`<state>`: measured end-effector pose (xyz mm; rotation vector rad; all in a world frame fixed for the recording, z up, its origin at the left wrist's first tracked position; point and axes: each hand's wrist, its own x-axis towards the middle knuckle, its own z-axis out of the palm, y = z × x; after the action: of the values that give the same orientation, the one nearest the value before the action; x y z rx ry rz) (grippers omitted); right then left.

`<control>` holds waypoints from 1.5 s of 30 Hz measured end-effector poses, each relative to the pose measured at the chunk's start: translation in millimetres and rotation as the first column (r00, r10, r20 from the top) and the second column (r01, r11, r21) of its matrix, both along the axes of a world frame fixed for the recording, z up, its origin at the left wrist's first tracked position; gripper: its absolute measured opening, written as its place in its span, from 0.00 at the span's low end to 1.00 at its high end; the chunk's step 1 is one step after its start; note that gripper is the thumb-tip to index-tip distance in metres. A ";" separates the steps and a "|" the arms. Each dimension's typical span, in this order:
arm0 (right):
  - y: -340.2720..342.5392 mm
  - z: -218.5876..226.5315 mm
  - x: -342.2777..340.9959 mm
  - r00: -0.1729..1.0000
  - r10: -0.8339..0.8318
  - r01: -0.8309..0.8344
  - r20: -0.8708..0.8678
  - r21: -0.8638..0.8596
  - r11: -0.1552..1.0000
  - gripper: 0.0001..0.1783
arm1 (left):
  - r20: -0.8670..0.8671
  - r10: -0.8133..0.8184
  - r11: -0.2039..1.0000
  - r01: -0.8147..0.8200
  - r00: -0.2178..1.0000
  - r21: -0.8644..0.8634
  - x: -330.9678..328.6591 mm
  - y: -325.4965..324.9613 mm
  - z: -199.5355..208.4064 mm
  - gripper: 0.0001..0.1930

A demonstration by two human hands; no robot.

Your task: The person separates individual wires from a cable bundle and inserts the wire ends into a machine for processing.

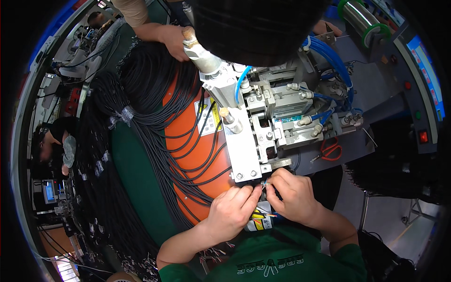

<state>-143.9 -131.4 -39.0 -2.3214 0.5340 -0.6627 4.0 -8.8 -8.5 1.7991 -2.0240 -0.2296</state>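
Just below the front end of a metal clamping machine [244,150], my two hands meet fingertip to fingertip. Thin light-coloured wires [265,184] show between them. My left hand [234,207] is closed, its thumb and forefinger pressed together at these wires from the left. From the other side my right hand [293,196] pinches the same wires; the exact grip is partly hidden by the fingers. Under my hands, loose yellow and red wire ends [259,216] lie by a white labelled part [264,224]. Black cables [188,181] run toward the machine from the left.
A large bundle of black cables [141,56] lies over an orange board [188,141] and green surface [134,162]. Red-handled scissors [331,150] rest right of the machine. Blue air hoses [336,56] and a wire spool [361,21] stand beyond. Another person's hand [174,41] touches the far cables.
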 end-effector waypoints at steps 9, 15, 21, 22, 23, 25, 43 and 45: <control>0.1 -4.9 -2.7 0.998 0.017 -0.022 0.065 0.089 0.996 0.04 | -0.049 -0.028 0.996 0.033 0.998 0.089 2.9 -1.0 4.4 0.34; 3.1 -9.7 -3.7 0.994 -0.020 0.008 0.110 0.101 0.995 0.03 | -0.092 -0.031 0.997 0.037 0.995 0.072 2.5 -5.1 7.1 0.22; 2.3 -7.3 -3.7 0.996 0.009 -0.015 0.091 0.068 0.998 0.04 | -0.062 -0.046 0.993 0.052 0.997 0.105 4.4 -5.3 10.2 0.23; 2.5 -7.4 -4.0 0.996 0.007 -0.013 0.091 0.067 0.998 0.04 | -0.088 -0.047 0.992 0.056 0.995 0.112 4.5 -4.6 9.8 0.24; 3.0 -7.8 -4.2 0.995 -0.005 -0.002 0.098 0.073 0.997 0.04 | -0.113 -0.047 0.991 0.061 0.992 0.118 4.7 -4.5 9.5 0.24; 4.6 -9.0 -4.4 0.994 -0.017 0.008 0.105 0.080 0.997 0.04 | -0.133 -0.051 0.991 0.067 0.990 0.117 6.2 -5.9 9.4 0.25; 8.7 -11.0 -4.3 0.993 -0.030 0.027 0.111 0.021 0.999 0.04 | -0.173 -0.072 0.984 0.098 0.982 0.146 11.8 -6.3 9.6 0.33; 9.9 -13.1 -5.6 0.992 -0.048 0.044 0.119 0.034 0.998 0.04 | -0.204 -0.085 0.984 0.115 0.975 0.138 12.2 -6.8 9.0 0.28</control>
<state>-149.5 -121.4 -52.1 -2.2293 0.5401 -0.8041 16.3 -15.6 0.5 1.6856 -2.0021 -0.5806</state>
